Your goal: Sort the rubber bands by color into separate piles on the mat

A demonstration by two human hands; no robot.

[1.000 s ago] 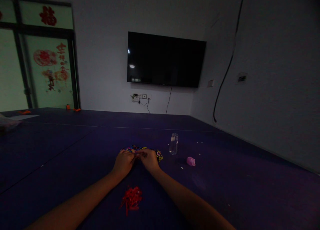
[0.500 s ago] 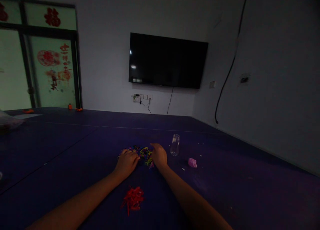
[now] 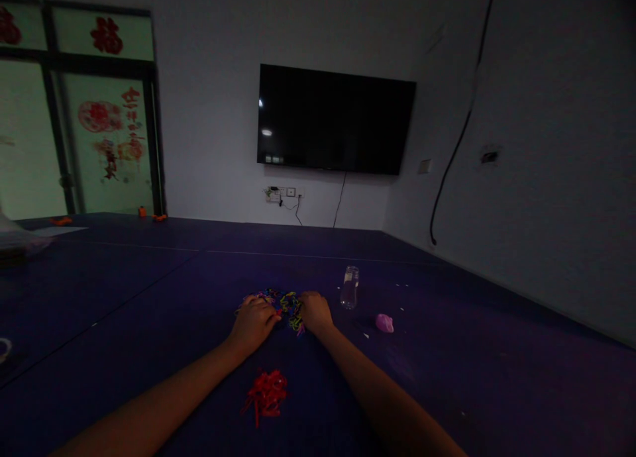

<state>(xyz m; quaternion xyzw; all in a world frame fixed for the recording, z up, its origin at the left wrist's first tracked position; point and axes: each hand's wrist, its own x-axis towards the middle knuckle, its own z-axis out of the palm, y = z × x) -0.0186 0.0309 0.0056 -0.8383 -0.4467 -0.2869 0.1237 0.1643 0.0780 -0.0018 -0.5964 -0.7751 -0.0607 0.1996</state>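
Observation:
A loose pile of multicoloured bands or strings (image 3: 288, 303) lies on the dark purple surface (image 3: 209, 278). My left hand (image 3: 254, 323) rests at the pile's left side, its fingers closed on something red that shows at the fingertips. At the pile's right edge is my right hand (image 3: 315, 311), fingers curled in and touching the strands; what they hold, if anything, is hidden. Nearer to me, between my forearms, sits a separate heap of red strands (image 3: 267, 394).
Right of my right hand stands a clear bottle (image 3: 349, 290). A pink lump (image 3: 384, 322) and small white scraps lie beyond it. Orange objects (image 3: 159, 217) are far left, near a glass door. A television (image 3: 332, 119) hangs on the wall.
The fingers of my right hand have curled inward against the pile. Red now shows at my left fingertips. The view has shifted very slightly.

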